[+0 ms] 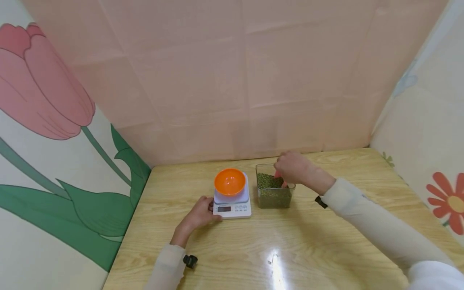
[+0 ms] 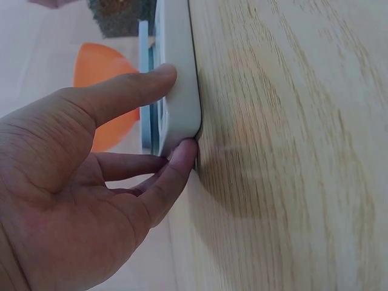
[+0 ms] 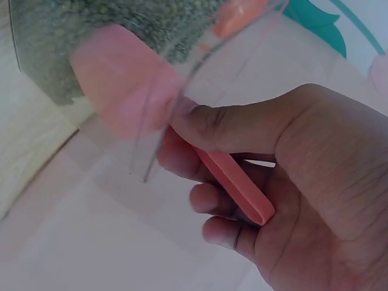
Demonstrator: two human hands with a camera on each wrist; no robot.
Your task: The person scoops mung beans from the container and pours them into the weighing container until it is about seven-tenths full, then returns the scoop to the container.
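Observation:
A white digital kitchen scale (image 1: 235,210) lies on the table, with an orange bowl (image 1: 230,182) on its platform. My left hand (image 1: 201,212) grips the scale's near left corner; in the left wrist view the thumb (image 2: 139,91) presses one edge and the fingertips touch the corner below. To the right of the scale stands a clear square container (image 1: 274,202) partly filled with small green beans (image 1: 266,181). Over its right side, my right hand (image 1: 294,167) holds a pink scoop (image 3: 233,182) by the handle. The scoop's head is down in the container, against the beans.
The wooden table (image 1: 232,257) reaches to a pink-covered back wall (image 1: 232,80) close behind the container. A wall painted with a tulip (image 1: 50,84) borders the left side, and one with a red flower (image 1: 447,201) the right.

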